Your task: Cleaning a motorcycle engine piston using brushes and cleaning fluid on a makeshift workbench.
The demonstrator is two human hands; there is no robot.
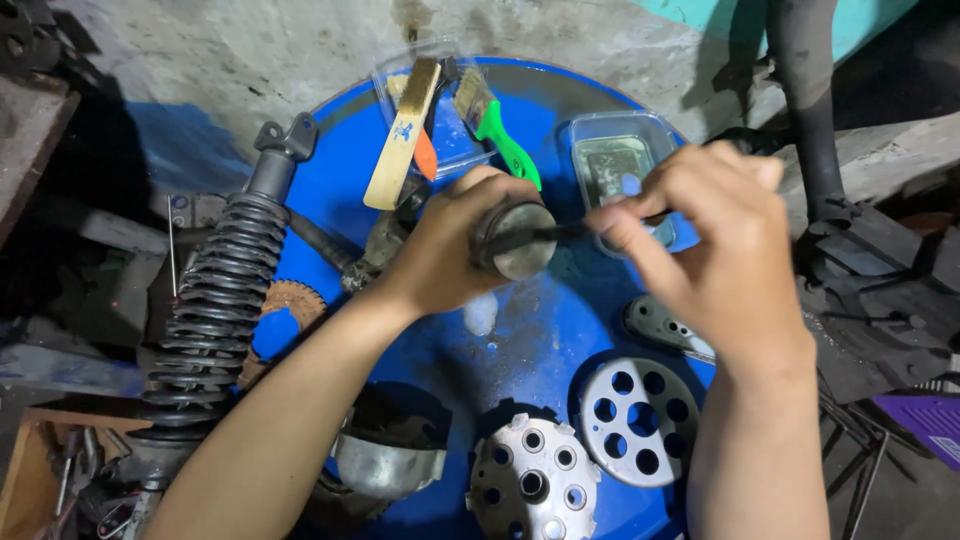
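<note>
Head view: looking straight down on a round blue drum top (520, 350) crowded with engine parts.
Left hand: the left hand (450, 245), centre of the frame, is wrapped tight around a short metal cylinder (515, 242), fingers curled over it, its flat round end face turned up toward the camera.
Right hand: the right hand (715, 245), right of centre, has fingertips pressed together, pinching a thin dark tool (560, 232) whose tip lies across the cylinder's end face.
Cylinder: held up above the drum top, just left of the clear tub.
Upper frame: a clear plastic tub (620, 165) with murky liquid sits at upper right, partly hidden behind the right hand; a second clear tray (450, 140) at upper centre carries a wooden-handled brush (403, 135) and a green-handled brush (500, 130).
Left edge: a black coil-spring shock absorber (215, 300) runs from upper left down to lower left, leaning against the drum's rim.
Lower frame: a flat perforated disc (638, 420) lies at lower right, a domed holed metal hub (533, 480) just beside it at bottom centre, and a grey metal cup (385, 465) to the left of that.
Right of centre: a small dark bracket (660, 325) lies under the right wrist.
</note>
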